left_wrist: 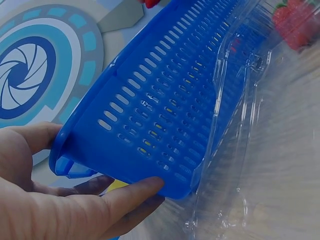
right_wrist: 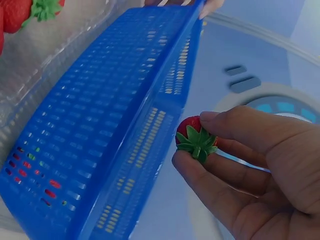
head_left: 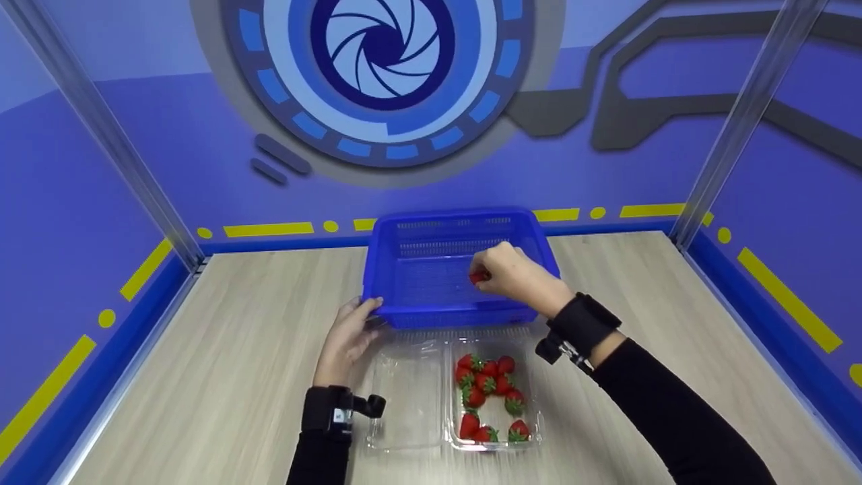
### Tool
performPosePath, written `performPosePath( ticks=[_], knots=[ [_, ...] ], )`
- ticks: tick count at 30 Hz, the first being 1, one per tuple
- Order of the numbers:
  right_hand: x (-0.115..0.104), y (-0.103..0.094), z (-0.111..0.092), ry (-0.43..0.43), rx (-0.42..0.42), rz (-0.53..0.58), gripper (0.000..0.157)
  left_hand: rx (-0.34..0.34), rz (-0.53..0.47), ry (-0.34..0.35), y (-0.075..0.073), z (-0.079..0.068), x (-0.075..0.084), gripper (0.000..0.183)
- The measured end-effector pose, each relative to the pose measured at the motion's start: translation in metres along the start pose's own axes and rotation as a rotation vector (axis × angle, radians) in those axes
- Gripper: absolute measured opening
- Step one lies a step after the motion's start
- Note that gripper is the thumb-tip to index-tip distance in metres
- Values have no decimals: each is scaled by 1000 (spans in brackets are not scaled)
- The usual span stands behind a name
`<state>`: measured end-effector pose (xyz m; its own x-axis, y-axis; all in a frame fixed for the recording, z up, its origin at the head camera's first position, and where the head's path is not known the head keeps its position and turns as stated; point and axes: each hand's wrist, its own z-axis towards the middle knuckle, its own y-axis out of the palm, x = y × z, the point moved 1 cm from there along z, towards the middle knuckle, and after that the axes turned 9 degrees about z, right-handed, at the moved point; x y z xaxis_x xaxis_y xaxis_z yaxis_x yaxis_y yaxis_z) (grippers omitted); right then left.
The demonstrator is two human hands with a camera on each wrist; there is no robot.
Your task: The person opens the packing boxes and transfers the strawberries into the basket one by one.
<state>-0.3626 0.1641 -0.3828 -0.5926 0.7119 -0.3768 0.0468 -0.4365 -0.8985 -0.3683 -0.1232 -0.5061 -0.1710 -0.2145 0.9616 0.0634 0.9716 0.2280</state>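
My right hand (head_left: 517,273) pinches a strawberry (right_wrist: 190,124) between thumb and fingers, over the blue plastic basket (head_left: 448,318). In the right wrist view the berry's green leaf cap faces the camera. My left hand (head_left: 347,342) grips the basket at its near left corner, thumb at the rim and fingers along the outside of the slotted wall, as the left wrist view shows. Just in front of the basket lies an open clear plastic clamshell box (head_left: 537,424). Its right half holds several red strawberries (head_left: 486,384) with a gap among them; its lid (head_left: 407,397) is spread flat at left.
The light wood table (head_left: 262,350) carries the basket and box. A blue printed panel (head_left: 161,135) stands right behind the basket, with side panels left and right. Metal posts (head_left: 747,128) rise at the back corners.
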Motion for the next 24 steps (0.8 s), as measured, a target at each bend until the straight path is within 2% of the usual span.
performPosePath(
  ticks=[11, 24],
  knots=[
    [17, 4, 0, 37, -12, 28, 7, -1, -2, -12, 1, 0, 1, 49],
    [22, 3, -1, 74, -13, 52, 11, 5, -7, 7, 2, -1, 1, 46]
  ],
)
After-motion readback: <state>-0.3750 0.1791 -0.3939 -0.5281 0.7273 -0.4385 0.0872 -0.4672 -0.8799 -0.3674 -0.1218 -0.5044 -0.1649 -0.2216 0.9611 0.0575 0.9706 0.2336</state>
